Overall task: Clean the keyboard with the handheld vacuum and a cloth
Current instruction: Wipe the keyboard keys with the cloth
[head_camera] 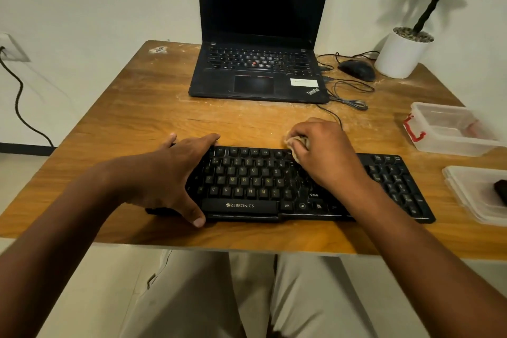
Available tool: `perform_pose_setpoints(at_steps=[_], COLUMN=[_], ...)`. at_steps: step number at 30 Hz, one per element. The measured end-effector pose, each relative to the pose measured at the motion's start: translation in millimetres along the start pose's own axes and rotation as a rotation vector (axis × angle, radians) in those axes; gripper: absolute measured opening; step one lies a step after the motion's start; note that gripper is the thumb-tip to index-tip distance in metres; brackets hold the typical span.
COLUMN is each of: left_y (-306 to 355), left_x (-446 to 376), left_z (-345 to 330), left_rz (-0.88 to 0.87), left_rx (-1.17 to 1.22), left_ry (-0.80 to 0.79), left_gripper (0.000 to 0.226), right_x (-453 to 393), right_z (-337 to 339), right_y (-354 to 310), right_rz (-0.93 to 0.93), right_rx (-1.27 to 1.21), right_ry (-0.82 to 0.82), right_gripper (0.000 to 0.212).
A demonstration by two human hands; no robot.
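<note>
A black keyboard [255, 184] lies across the near part of the wooden table [131, 107]. My left hand [175, 173] spans the keyboard's left end, fingers on the far edge and thumb on the near edge, holding it still. My right hand [326, 151] grips a small bunched tan cloth [297, 145] and presses it on the top row of keys, right of centre. Only a small part of the cloth shows under the fingers. No handheld vacuum shows in the view.
An open black laptop [260, 68] stands at the back of the table. To its right are a black mouse [358, 68], looped cables [348, 90] and a white plant pot [402, 53]. Two clear plastic containers [452, 129] [477, 195] sit at the right edge.
</note>
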State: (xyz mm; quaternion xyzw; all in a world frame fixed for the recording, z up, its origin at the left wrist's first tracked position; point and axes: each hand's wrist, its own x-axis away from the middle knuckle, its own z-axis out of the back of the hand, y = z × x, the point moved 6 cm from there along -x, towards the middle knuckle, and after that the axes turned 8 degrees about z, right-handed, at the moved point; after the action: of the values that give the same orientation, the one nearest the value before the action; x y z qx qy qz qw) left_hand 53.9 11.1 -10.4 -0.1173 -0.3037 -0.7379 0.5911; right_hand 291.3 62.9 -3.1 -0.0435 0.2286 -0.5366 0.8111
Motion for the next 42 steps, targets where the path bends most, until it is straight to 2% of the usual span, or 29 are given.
perform_pose_setpoints(at_steps=[4, 7, 11, 14, 19, 22, 26, 32, 34, 37, 42], left_y=[2.6, -1.0, -5.7, -3.6, -3.9, -3.9, -2.9, -3.4, -3.5, -2.5, -0.9], left_x=[1.4, -1.5, -5.0, -4.3, -4.2, -4.5, -4.6, -4.8, -5.4, -5.3, -5.3], left_z=[1.1, 0.5, -0.2, 0.7, 0.3, 0.3, 0.3, 0.1, -0.5, -0.7, 0.4], left_rz=[-0.007, -0.002, -0.007, -0.025, -0.028, -0.035, -0.041, -0.047, -0.052, -0.052, -0.046], left_rx=[-0.004, 0.01, 0.048, 0.06, 0.064, 0.058, 0.053, 0.056, 0.05, 0.045, 0.043], left_ry=[0.006, 0.001, 0.008, 0.02, 0.02, 0.02, 0.032, 0.034, 0.028, 0.025, 0.035], left_gripper=[0.141, 0.144, 0.149, 0.148, 0.147, 0.146, 0.146, 0.145, 0.145, 0.144, 0.144], right_x=[15.4, 51.0, 50.0, 33.5, 55.6, 71.3, 50.0, 51.1, 71.5, 93.8, 66.9], right_z=[-6.8, 2.2, 19.9, 13.5, -8.0, 11.0, 16.3, -9.5, -3.8, 7.8, 16.5], right_y=[-32.3, -35.3, 4.8, -7.4, -64.4, -33.9, -7.4, -59.8, -56.1, -44.6, -17.1], right_rz=[0.105, 0.167, 0.003, -0.024, 0.17, 0.088, -0.02, 0.098, 0.093, 0.071, -0.038], right_rx=[-0.142, -0.124, -0.002, -0.067, -0.223, -0.136, -0.028, -0.187, -0.172, -0.121, -0.008], right_ry=[-0.062, -0.083, -0.032, 0.007, -0.09, -0.045, 0.045, -0.02, -0.038, -0.074, -0.044], right_gripper=[0.012, 0.013, 0.014, 0.011, 0.015, 0.013, 0.012, 0.017, 0.019, 0.034, 0.028])
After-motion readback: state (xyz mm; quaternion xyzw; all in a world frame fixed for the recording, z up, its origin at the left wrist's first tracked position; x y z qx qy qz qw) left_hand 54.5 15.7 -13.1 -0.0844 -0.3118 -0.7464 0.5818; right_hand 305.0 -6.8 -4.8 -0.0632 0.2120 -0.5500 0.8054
